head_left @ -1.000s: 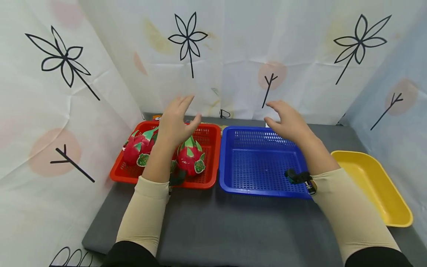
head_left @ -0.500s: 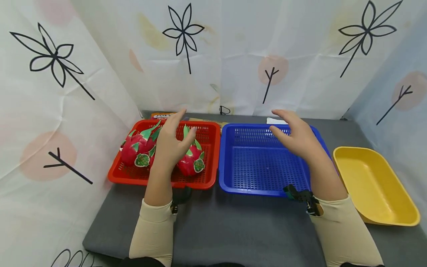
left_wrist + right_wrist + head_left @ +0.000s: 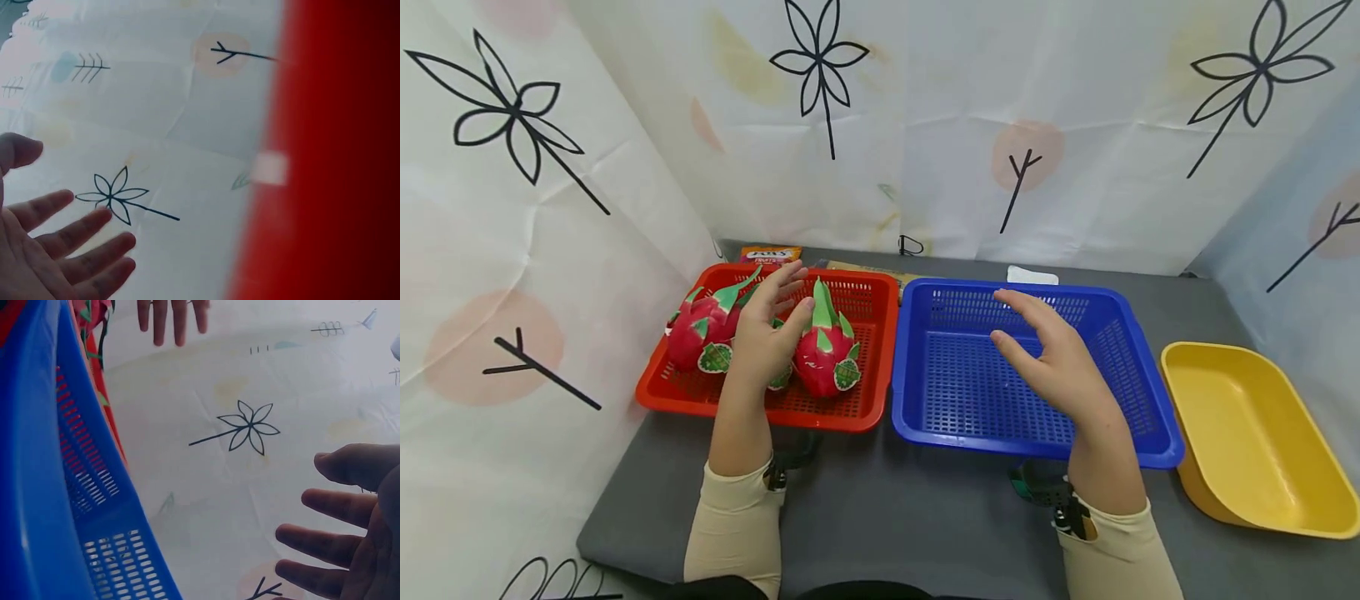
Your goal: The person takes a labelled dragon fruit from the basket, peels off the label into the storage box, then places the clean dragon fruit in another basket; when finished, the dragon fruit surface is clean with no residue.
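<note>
My left hand (image 3: 763, 337) hovers over the red basket (image 3: 651, 400), its fingers apart and holding nothing. Beneath and around it lie several red dragon fruits with green leaf tips; one dragon fruit (image 3: 826, 358) sits to its right, another (image 3: 700, 333) to its left, and the hand partly hides what is between. Above the right part of the blue basket (image 3: 970, 442) hangs my right hand (image 3: 1060, 358), fingers spread and nothing in its grasp. Both wrist views confirm bare palms: the left hand (image 3: 69, 250) and the right hand (image 3: 350, 531) touch nothing.
A yellow tub (image 3: 1247, 442) stands right of the blue basket. Behind the baskets lie an orange packet (image 3: 770, 255) and a white item (image 3: 1032, 275). The grey table (image 3: 917, 517) extends in front, and patterned white cloth (image 3: 940, 125) hangs behind and at the sides.
Both hands have lowered and drawn back toward the body, the left over the red basket, the right over the blue one. The head view has shifted slightly. Nothing has been taken hold of.
</note>
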The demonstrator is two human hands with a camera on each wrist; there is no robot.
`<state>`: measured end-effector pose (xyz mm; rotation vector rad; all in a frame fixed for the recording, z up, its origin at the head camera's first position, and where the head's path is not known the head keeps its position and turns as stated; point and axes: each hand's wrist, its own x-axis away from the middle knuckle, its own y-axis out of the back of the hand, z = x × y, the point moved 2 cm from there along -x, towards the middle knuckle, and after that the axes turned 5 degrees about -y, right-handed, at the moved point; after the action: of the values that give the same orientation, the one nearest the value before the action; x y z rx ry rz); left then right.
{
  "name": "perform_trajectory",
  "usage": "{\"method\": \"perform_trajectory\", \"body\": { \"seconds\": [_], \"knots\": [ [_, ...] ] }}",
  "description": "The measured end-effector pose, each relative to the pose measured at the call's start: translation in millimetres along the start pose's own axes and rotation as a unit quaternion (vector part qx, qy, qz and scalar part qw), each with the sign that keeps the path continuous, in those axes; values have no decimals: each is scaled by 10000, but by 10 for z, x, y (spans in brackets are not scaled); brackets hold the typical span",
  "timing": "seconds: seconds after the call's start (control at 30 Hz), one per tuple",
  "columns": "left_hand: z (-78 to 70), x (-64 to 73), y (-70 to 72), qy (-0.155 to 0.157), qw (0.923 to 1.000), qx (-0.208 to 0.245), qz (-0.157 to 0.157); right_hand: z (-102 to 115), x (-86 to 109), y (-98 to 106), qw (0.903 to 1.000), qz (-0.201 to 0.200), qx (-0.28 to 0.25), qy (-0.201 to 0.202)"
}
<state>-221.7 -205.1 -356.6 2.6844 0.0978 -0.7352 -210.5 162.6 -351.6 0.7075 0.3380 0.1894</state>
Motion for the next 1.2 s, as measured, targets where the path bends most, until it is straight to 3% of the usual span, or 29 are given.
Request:
{"method": "perform_trajectory", "body": {
  "seconds": [0.2,0.33,0.53,0.63,0.97,1.1,1.2],
  "knots": [
    [107,-2,44,656,9955,-425,533,10,16,-54,9995,-150,62,282],
    [209,36,32,1209,9876,-639,775,3,63,-86,9996,37,-49,283],
    [332,47,-35,2074,9722,-681,843,18,80,-72,9987,192,-284,382],
    [374,37,-47,2365,9657,-701,807,21,60,-63,9986,212,-277,403],
    [416,29,-56,2689,9551,-947,810,-5,-20,-101,9984,358,-235,369],
    [385,16,-60,2599,9585,-889,762,10,-45,-153,9979,439,-396,249],
    [342,-4,-25,2383,9652,-786,738,86,-77,-271,9962,624,-604,94]
  ]
}}
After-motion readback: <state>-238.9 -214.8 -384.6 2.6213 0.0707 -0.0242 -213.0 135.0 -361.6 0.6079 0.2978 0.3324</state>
